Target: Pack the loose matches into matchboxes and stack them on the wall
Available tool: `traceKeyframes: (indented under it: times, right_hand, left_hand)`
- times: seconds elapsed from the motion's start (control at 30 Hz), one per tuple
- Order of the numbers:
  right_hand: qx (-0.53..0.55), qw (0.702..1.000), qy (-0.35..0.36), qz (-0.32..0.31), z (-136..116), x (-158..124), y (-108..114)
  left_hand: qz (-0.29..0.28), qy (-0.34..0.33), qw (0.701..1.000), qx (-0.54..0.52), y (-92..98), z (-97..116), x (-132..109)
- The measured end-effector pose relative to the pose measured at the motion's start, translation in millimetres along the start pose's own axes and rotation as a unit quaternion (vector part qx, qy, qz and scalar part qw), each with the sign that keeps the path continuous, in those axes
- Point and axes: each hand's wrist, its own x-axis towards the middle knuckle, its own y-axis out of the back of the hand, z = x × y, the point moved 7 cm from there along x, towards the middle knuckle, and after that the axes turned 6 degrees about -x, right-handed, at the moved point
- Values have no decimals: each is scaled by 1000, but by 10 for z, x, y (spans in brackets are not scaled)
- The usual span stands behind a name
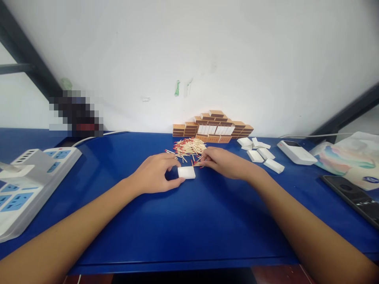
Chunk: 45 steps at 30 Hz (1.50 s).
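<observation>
My left hand [156, 173] grips the left end of a small white matchbox tray [186, 172] on the blue table, thumb at the near side and fingers at the far side. My right hand [217, 160] is closed in a pinch on a few matches [197, 163] with red heads, just right of the tray's far corner. Behind both hands lies a loose pile of red-headed matches [189, 146]. How many matches the right fingers hold is hidden.
Brown matchboxes [214, 127] are stacked against the wall. Several white trays [256, 156] lie to the right, near a white device [297, 152], a phone [352, 197] and a plastic packet [346, 156]. A power strip [38, 189] stands at left on the blue table [189, 228].
</observation>
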Motion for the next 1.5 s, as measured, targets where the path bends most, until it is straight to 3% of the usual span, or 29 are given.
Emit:
traceKeyframes:
  times: [0.2,0.33,0.6,0.83,0.97,1.1,1.3,1.5]
  right_hand:
    - [-20,999,2,30,56,-51,88]
    - [2,997,31,72,-122,-123,159]
    - [-6,997,66,24,-542,-162,-167]
    - [-7,994,87,62,-493,-188,-16]
    - [4,996,79,37,-411,-218,68]
    - [53,996,74,-4,-363,-213,18]
    - [29,995,80,55,-452,-191,9]
    - [42,990,116,67,-528,-189,-25]
  left_hand:
    - [2,0,1000,1,-5,-4,8]
    - [8,6,1000,5,-5,-3,7]
    - [18,6,1000,7,-27,-1,-3]
    - [21,-4,1000,6,-15,9,-2]
    - [9,0,1000,10,-21,-11,0]
    - [4,4,1000,9,-24,-17,5]
    - [9,1,1000,1,-11,10,5]
    - [10,-5,1000,1,-8,24,1]
